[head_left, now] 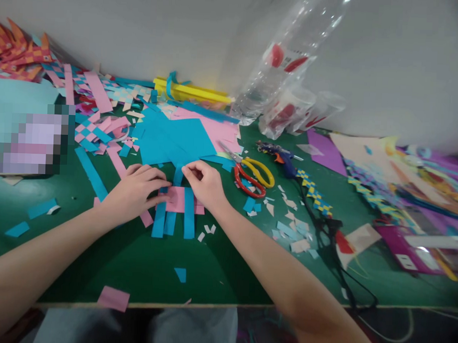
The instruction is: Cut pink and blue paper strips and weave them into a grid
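A small weave of paper strips lies on the green table. It has blue strips running lengthwise and a pink strip crossing them. My left hand is at its left side, with thumb and fingers closed on a blue strip and pressing near the pink one. At the upper end, my right hand pinches a raised blue strip between thumb and forefinger. The fingertips partly cover the crossings.
Beyond the hands lie blue paper sheets. Scissors and a glue gun with a black cord lie to the right. Plastic bottles lean by the wall. Woven scraps are at left, and paper bits are scattered around.
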The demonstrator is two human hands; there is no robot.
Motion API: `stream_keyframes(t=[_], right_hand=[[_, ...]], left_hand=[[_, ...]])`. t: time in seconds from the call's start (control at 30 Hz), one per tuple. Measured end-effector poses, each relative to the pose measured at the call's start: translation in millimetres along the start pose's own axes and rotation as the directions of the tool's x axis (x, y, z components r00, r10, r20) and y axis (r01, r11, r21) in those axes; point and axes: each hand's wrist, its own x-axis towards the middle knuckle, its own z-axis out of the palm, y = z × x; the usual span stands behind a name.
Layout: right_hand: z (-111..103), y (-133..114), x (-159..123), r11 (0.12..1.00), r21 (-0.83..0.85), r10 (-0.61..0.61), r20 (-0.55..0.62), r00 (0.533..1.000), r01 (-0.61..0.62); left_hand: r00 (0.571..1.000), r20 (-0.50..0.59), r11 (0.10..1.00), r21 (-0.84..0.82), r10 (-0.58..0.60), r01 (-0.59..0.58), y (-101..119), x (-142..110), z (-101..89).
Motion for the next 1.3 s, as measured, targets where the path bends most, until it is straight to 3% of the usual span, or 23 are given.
stream_keyframes(t=[0.47, 1.03, 1.3], right_hand=[[-3, -6, -1, 0.996, 0.044, 0.073, 0.015, 0.997, -0.073], [-3, -6, -2, 0.997, 0.075, 0.037, -0.008, 0.999, -0.036], [-3, -10, -5, 0.998, 0.058, -0.019, -0.049, 0.999, 0.021]], left_hand=[[0.999, 0.043, 0.999, 0.032, -0.026, 0.024, 7, 4, 4.1], [0.999, -0.030, 1.000, 0.021, 0.021, -0.020, 6, 4, 0.6], [0.998, -0.044, 0.999, 0.005, -0.036, 0.036, 8, 3, -2.4]])
